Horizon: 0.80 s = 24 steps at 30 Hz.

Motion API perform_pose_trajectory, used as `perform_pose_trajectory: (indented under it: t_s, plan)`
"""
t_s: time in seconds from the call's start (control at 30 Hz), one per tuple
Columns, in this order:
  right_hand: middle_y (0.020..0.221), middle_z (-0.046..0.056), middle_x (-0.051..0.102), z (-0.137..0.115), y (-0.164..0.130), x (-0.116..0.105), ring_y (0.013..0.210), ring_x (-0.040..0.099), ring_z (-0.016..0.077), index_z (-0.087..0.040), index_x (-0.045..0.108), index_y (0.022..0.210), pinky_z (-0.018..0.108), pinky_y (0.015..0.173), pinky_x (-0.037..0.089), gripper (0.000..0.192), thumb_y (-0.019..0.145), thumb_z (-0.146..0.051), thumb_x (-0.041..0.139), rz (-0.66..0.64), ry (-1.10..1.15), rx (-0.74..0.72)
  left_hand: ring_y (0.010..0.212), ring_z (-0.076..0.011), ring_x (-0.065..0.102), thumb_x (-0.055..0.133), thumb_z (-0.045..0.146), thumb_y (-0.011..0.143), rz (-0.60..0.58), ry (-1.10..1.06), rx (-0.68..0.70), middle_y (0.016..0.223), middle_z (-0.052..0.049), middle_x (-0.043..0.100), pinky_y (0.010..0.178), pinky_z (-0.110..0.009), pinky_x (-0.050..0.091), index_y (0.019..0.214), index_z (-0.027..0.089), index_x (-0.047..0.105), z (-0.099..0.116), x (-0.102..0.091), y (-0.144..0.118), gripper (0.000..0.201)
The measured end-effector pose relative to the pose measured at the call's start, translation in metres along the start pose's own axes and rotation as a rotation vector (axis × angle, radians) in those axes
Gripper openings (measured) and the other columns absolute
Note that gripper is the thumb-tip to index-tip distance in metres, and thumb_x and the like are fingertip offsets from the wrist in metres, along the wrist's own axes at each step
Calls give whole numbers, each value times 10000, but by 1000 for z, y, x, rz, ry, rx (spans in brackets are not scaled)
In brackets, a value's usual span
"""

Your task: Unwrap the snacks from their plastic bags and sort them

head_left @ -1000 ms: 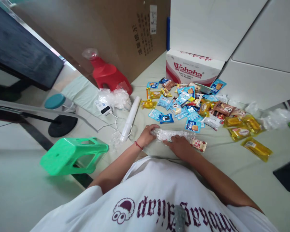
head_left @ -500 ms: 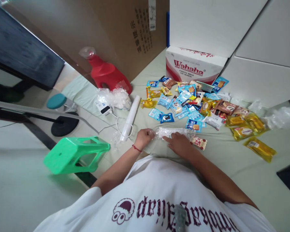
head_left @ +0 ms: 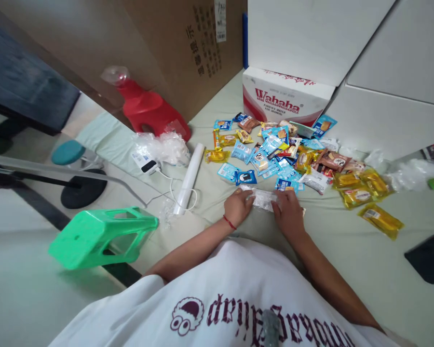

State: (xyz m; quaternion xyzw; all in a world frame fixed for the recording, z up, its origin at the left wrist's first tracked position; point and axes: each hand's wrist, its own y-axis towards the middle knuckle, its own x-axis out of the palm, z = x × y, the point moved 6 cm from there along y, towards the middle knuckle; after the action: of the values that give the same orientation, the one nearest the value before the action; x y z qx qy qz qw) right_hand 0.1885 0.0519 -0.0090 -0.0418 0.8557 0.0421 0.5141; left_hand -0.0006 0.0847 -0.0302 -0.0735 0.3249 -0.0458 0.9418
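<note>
A clear, crinkled plastic-wrapped pack (head_left: pixel 263 199) lies in front of me, with whitish contents that I cannot make out. My left hand (head_left: pixel 237 207) closes on its left end, fingers bent over the plastic. At the opposite end my right hand (head_left: pixel 289 212) grips it between thumb and fingers. Just beyond the hands, blue snack packets (head_left: pixel 288 184) and a dark blue packet (head_left: pixel 246 177) belong to a loose heap of wrapped snacks. A small snack packet is almost wholly hidden behind my right hand.
Yellow snack packs (head_left: pixel 380 220) lie at the right, near a black flat object (head_left: pixel 428 258). Behind the heap stands a Wahaha box (head_left: pixel 285 99). To the left are a white roll (head_left: pixel 189 179), a white cable, a red jug (head_left: pixel 154 113) and a green stool (head_left: pixel 101 236).
My left hand has moved right onto the pack's left end. The right hand has shifted to its right end, from pointing at the middle to gripping. The view has turned slightly.
</note>
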Motion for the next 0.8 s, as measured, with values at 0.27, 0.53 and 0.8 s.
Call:
perform_pose_trajectory:
  t_s: [0.27,0.53,0.8]
  plan:
    - [1365,181,559,5,-4,-3,1211,481,373,-195,700,1100,451,901,439,198,979,-292,577,-64,-314,187,1340,-419,443,853,438,722,228,293,-11,1365,-206,540,1092,-555,377,1291,164,578,-1,-9,6,689]
    - [866,68,678,-10,-12,3,759,618,204,-199,622,944,285,666,389,205,1007,-323,472,-65,3,262,1133,-301,594,800,287,736,163,113,126,1119,-91,610,996,-437,482,1109,216,519,13,-2,-1,472]
    - [845,28,693,-7,-14,52,761,637,203,-218,631,969,338,712,552,353,809,-533,614,58,1315,412,1042,-302,624,577,324,950,89,264,436,1064,-143,647,957,-454,443,1191,197,585,36,12,-34,273]
